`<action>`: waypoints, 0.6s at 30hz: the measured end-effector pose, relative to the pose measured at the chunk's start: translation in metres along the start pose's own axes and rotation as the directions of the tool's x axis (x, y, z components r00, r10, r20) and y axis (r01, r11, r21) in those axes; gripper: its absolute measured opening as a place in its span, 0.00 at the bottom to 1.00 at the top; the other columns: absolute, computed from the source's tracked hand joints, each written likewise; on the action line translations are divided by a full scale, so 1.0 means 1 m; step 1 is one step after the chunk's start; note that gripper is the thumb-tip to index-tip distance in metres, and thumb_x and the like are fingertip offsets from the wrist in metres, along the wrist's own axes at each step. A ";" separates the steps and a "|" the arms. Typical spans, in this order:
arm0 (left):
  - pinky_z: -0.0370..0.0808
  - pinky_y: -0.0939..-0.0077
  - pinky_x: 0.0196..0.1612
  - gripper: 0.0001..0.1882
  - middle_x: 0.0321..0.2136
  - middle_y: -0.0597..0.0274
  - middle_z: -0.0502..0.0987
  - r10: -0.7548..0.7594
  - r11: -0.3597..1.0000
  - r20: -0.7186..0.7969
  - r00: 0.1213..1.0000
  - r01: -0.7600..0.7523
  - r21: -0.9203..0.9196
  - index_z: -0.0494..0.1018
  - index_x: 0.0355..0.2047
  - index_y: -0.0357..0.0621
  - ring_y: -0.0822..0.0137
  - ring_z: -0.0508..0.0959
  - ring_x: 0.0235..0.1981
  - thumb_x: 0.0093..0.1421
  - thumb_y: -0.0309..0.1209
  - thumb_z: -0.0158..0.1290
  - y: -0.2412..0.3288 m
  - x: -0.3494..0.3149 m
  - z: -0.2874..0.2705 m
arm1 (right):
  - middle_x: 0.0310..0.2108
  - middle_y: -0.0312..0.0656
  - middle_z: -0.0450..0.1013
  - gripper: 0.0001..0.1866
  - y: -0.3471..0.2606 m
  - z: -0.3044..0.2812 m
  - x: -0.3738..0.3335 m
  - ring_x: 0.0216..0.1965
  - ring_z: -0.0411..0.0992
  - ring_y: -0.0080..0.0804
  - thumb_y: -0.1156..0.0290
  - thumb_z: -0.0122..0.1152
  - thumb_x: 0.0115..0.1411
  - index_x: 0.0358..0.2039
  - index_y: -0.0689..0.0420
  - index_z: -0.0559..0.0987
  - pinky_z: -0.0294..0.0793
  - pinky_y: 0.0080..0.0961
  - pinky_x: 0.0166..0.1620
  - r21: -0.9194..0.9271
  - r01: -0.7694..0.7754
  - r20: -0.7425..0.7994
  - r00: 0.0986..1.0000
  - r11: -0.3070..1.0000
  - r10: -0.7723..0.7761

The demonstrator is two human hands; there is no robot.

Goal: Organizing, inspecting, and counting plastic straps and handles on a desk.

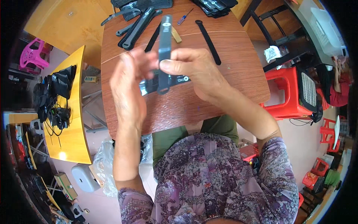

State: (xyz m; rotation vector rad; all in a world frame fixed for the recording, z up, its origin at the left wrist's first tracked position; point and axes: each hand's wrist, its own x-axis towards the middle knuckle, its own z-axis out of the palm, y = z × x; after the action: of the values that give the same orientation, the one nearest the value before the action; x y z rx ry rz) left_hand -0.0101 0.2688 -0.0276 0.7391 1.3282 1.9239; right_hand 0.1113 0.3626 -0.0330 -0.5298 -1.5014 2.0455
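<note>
A grey strap (164, 41) stands upright above the brown wooden table (231, 71), gripped at its lower part by both hands. My left hand (128, 84) holds it from the left, fingers curled round it. My right hand (194, 71) pinches it from the right with the thumb on its face. Below my fingers a black piece with a small white label (179, 79) lies across the strap's lower end.
More black straps lie at the table's far edge: a pile (138, 5) at the back left, another (216, 5) at the back right, one loose strap (209, 42) and a small screwdriver (185, 16). A yellow table (72, 138) with black gear stands left, a red stool (294, 93) right.
</note>
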 end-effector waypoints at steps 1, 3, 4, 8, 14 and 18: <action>0.68 0.76 0.44 0.21 0.37 0.56 0.76 -0.062 0.995 0.038 0.997 0.059 0.074 0.70 0.42 0.34 0.68 0.73 0.40 0.63 0.43 0.46 -0.007 -0.015 -0.003 | 0.22 0.35 0.73 0.08 0.005 -0.002 -0.003 0.23 0.68 0.18 0.70 0.63 0.52 0.25 0.63 0.79 0.68 0.21 0.26 0.046 0.021 -0.055 0.998 0.999 -0.019; 0.71 0.79 0.35 0.14 0.33 0.55 0.77 -0.228 0.973 0.073 0.971 0.229 -0.006 0.72 0.40 0.33 0.70 0.76 0.31 0.57 0.30 0.55 -0.022 -0.039 -0.002 | 0.25 0.35 0.74 0.08 0.006 -0.005 -0.013 0.26 0.69 0.19 0.70 0.63 0.53 0.27 0.62 0.80 0.68 0.20 0.29 0.135 -0.061 -0.103 0.992 0.989 0.076; 0.71 0.81 0.29 0.13 0.29 0.55 0.78 -0.218 0.976 0.068 0.974 0.216 0.029 0.72 0.39 0.32 0.69 0.76 0.24 0.57 0.30 0.55 -0.030 -0.047 -0.004 | 0.25 0.35 0.74 0.08 0.009 -0.005 -0.020 0.26 0.69 0.19 0.70 0.63 0.53 0.27 0.62 0.80 0.68 0.20 0.29 0.135 -0.065 -0.104 0.991 0.989 0.079; 0.71 0.83 0.25 0.10 0.25 0.58 0.77 -0.231 0.973 0.052 0.971 0.230 0.032 0.73 0.38 0.32 0.72 0.76 0.21 0.57 0.27 0.55 -0.036 -0.074 -0.015 | 0.26 0.38 0.75 0.08 0.010 -0.015 -0.060 0.30 0.69 0.21 0.70 0.63 0.54 0.26 0.63 0.79 0.66 0.21 0.35 0.049 -0.097 -0.209 0.972 0.994 0.106; 0.70 0.78 0.23 0.08 0.21 0.60 0.75 -0.091 0.830 0.248 0.965 -0.064 0.553 0.75 0.34 0.34 0.70 0.73 0.18 0.52 0.20 0.56 -0.015 -0.093 -0.012 | 0.33 0.42 0.74 0.14 -0.031 -0.034 -0.100 0.33 0.71 0.34 0.67 0.61 0.51 0.37 0.61 0.77 0.66 0.30 0.37 -0.891 0.417 0.267 0.800 0.179 -0.537; 0.65 0.70 0.20 0.12 0.18 0.55 0.71 0.250 0.697 0.613 0.749 -0.579 0.424 0.75 0.31 0.34 0.58 0.72 0.18 0.42 0.16 0.57 -0.012 -0.088 0.000 | 0.32 0.43 0.73 0.20 -0.026 -0.018 -0.100 0.34 0.70 0.39 0.65 0.65 0.46 0.38 0.62 0.77 0.65 0.30 0.33 -0.768 0.607 0.503 0.770 0.206 -0.393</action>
State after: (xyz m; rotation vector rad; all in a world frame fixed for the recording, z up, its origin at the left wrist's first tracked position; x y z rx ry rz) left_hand 0.0463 0.2021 -0.0454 1.9036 1.4844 1.4121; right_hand 0.2046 0.3185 -0.0140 -0.1114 -2.4772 0.5739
